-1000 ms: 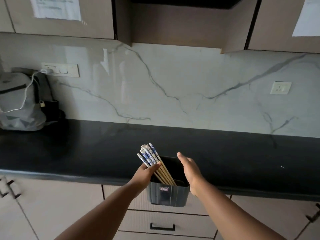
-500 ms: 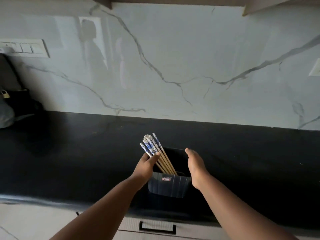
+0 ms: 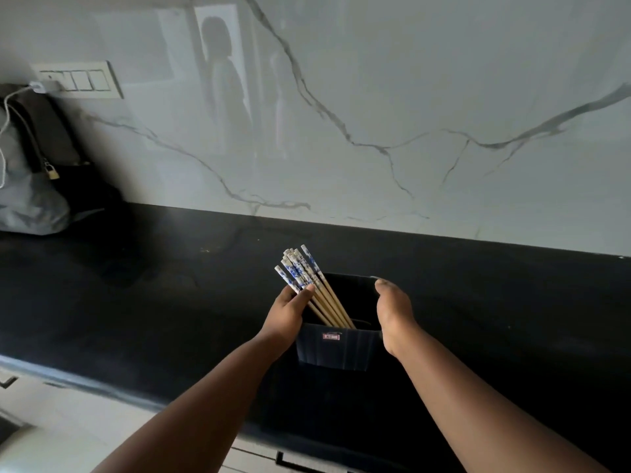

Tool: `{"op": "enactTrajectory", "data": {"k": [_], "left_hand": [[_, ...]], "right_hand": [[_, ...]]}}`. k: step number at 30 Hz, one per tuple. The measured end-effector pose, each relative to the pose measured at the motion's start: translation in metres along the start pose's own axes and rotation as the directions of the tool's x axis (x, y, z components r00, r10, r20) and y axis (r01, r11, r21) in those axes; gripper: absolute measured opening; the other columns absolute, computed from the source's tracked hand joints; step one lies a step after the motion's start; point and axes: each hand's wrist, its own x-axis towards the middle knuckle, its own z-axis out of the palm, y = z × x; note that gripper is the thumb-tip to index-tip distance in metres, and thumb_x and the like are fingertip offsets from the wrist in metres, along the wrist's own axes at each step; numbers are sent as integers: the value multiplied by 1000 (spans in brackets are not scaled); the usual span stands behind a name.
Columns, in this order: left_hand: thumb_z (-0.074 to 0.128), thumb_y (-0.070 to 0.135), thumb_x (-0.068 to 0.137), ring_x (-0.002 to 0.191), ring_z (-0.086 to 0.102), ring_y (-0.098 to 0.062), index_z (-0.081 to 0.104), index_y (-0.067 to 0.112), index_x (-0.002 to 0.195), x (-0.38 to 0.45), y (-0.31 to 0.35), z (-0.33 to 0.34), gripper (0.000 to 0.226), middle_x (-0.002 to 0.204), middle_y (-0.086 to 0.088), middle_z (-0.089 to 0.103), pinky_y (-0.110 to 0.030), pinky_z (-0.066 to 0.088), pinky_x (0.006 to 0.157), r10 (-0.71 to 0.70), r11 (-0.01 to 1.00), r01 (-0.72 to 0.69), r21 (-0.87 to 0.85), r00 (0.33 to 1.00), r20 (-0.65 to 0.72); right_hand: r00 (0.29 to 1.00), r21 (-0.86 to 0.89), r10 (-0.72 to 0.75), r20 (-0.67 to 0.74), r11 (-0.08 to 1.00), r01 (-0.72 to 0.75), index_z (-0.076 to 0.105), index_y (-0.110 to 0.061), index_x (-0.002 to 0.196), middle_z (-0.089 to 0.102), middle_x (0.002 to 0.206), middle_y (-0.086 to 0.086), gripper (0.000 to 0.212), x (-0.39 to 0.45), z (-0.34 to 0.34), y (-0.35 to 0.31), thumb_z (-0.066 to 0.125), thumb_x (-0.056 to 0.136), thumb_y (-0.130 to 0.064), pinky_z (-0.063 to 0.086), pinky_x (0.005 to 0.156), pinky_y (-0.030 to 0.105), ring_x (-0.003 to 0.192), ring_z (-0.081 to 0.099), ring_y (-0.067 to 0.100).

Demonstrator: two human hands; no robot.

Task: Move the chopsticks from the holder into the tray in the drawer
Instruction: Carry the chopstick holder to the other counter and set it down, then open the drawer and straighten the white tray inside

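Head view: left hand (image 3: 290,314) gripping bundled blue-patterned chopsticks (image 3: 309,285), tips leaning left out of dark holder (image 3: 338,348) on black countertop (image 3: 136,302). Right hand (image 3: 392,310) curled around holder's right wall. Grey backpack (image 3: 27,186) far left. Holder's small label (image 3: 332,336) unreadable.

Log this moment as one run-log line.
left hand: grips chopsticks | chopsticks: standing in holder | right hand: on holder's right side | drawer: shut
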Motion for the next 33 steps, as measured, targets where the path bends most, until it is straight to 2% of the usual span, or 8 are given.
{"op": "enactTrajectory", "data": {"k": [4, 7, 9, 12, 16, 21, 25, 33], "left_hand": [[47, 69, 82, 119, 48, 0, 49, 35, 127, -6, -3, -11, 56, 120, 24, 56, -19, 33, 92, 64, 997, -68, 32, 992, 109], [38, 87, 72, 137, 31, -8, 18, 31, 152, -13, -13, -40, 99, 148, 15, 38, -29, 25, 111, 61, 953, -118, 279, 977, 205], [27, 89, 71, 147, 12, -15, 2, 29, 154, -17, -29, -70, 105, 160, 3, 16, -41, 14, 119, 59, 761, -183, 623, 975, 215], [9, 87, 74, 146, -15, -18, -10, 25, 152, -28, -60, -112, 102, 161, 2, -8, -43, -8, 118, 69, 358, -234, 904, 972, 224], [9, 80, 82, 146, -19, -22, -6, 22, 153, -46, -88, -148, 93, 161, 0, -14, -45, -13, 117, 28, 140, -230, 963, 973, 228], [9, 76, 86, 147, -17, -23, -2, 18, 153, -51, -91, -150, 89, 161, -3, -11, -42, -12, 118, 82, 129, -271, 954, 962, 262], [8, 76, 85, 147, -15, -24, -2, 15, 153, -52, -92, -144, 92, 162, -5, -9, -43, -9, 118, 67, 127, -245, 961, 969, 238], [8, 83, 76, 148, -11, -19, 4, 20, 154, -42, -96, -134, 100, 162, 1, -2, -44, -7, 119, 123, 171, -250, 953, 965, 231]], "right_hand": [[1000, -11, -15, -15, 1000, 15, 48, -15, 139, 47, 145, 10, 46, -15, -9, 1, 45, 100, -39, 35, 100, 36, 132, 44, 27], [974, -131, -177, -144, 979, 158, 59, -14, 125, 60, 127, 10, 41, -33, -15, 12, 44, 99, -43, 39, 85, 33, 104, 57, 21], [922, -199, -307, -237, 944, 263, 62, -17, 114, 65, 113, 4, 33, -49, -16, 23, 46, 98, -41, 40, 78, 31, 89, 57, 14], [829, -315, -478, -290, 866, 389, 61, -16, 114, 65, 109, 2, 26, -78, -9, 47, 51, 97, -32, 45, 82, 34, 101, 62, 21], [571, -726, -796, -202, 513, 458, 56, -6, 127, 57, 130, 17, 43, -121, 8, 101, 63, 89, -26, 44, 100, 49, 122, 52, 33], [460, -827, -848, 264, 46, 560, 55, -20, 128, 52, 132, 9, 46, -169, 22, 185, 49, 89, -43, 38, 99, 44, 120, 48, 28], [605, -751, -542, 584, -76, 656, 60, -27, 116, 62, 112, -4, 46, -180, 26, 220, 69, 71, -34, 55, 80, 29, 96, 63, 16], [861, -900, -303, 409, 24, 436, 55, -22, 122, 59, 123, 0, 35, -127, 48, 250, 34, 98, -36, 43, 87, 32, 108, 58, 24]]}}
